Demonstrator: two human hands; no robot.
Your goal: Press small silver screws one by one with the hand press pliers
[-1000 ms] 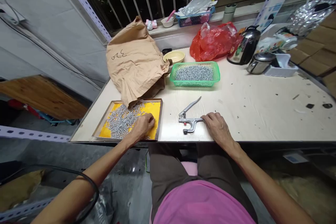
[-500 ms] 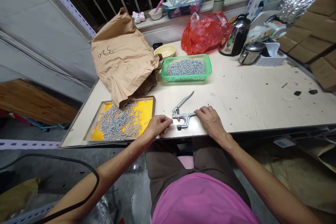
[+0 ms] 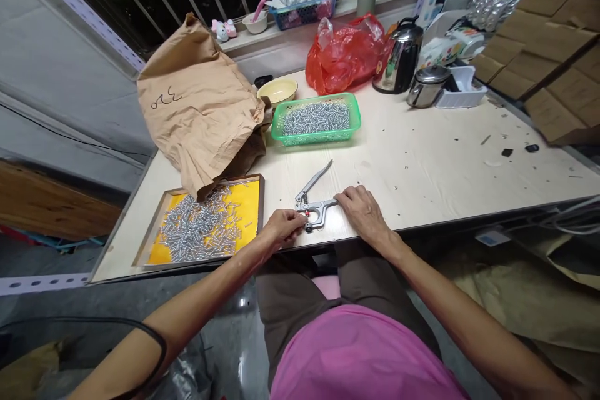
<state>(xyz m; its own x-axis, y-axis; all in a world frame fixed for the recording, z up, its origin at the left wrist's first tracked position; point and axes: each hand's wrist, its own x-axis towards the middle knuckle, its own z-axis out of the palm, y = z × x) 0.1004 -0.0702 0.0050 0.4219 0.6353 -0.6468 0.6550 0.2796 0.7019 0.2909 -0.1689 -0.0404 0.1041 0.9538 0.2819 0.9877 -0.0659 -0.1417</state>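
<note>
Grey metal snap-fastener pliers lie on the table near its front edge, one handle raised apart from the other. My right hand grips the end of the lower handle between thumb and fingers, palm down. At the jaws, my left hand is closed in a pinch, fingertips right by the red-tipped die. What it pinches is too small to make out. Left of that hand is a shallow tray with a yellow bottom, covered in many small silvery metal pins.
Behind the pliers stands a green plastic basket full of similar metal pieces. A brown paper bag leans over the tray's back edge. Farther back are a cream bowl, a red plastic bag, a kettle and a steel pot.
My left hand has moved right, to the jaws of the pliers, its fingers still pinched. My right hand stays on the handle. The whole view has shifted slightly.
</note>
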